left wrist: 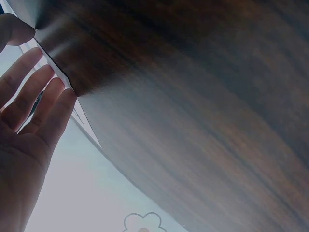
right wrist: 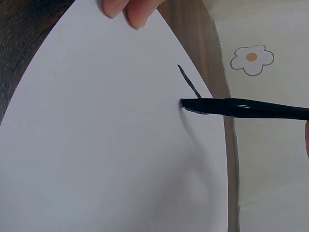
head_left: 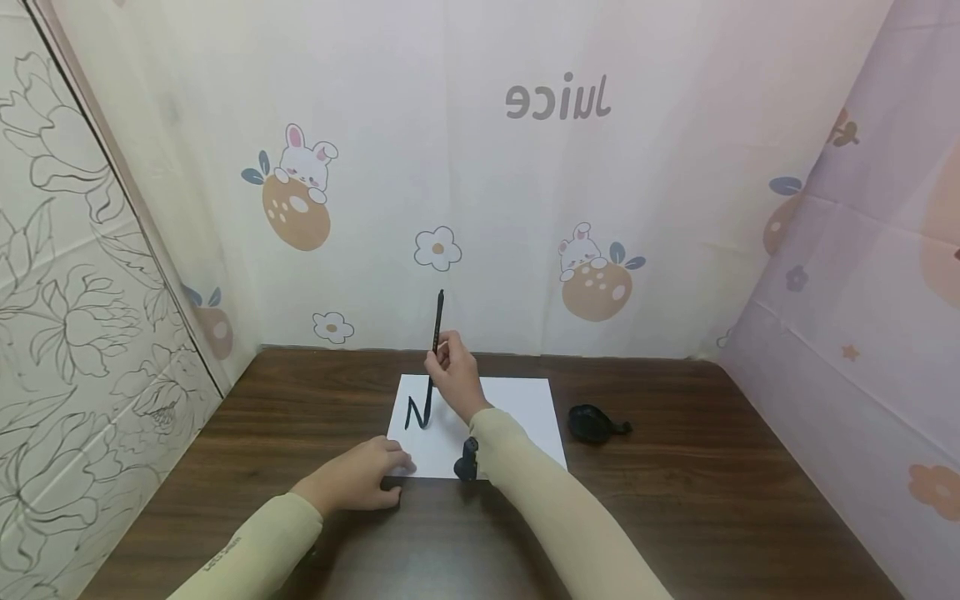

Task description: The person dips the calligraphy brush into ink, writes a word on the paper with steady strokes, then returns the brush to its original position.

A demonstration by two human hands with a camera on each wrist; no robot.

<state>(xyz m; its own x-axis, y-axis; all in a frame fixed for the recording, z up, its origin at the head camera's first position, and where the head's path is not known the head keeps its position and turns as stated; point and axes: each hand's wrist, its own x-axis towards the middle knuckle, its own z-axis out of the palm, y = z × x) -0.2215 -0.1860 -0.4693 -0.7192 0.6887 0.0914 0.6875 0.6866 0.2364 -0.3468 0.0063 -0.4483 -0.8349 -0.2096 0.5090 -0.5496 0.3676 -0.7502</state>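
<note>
My right hand (head_left: 457, 375) pinches a long black writing brush (head_left: 438, 321) partway up its handle, holding it nearly upright. Its dark tip meets a white sheet of paper (head_left: 525, 404) beside black strokes (head_left: 409, 412) shaped like an N. In the right wrist view the bristles of the brush (right wrist: 231, 107) press on the sheet at the end of a stroke. The left hand (head_left: 360, 475) rests with spread fingers on the sheet's near left corner; its fingertips (right wrist: 137, 17) show at the top of the right wrist view.
To the right of the paper sits a small black dish (head_left: 591, 423) with a short handle. The dark wooden table (head_left: 675, 500) runs back to a printed curtain (head_left: 495, 183), with more curtain on both sides. A black wrist camera (head_left: 467, 461) overlaps the paper's near edge.
</note>
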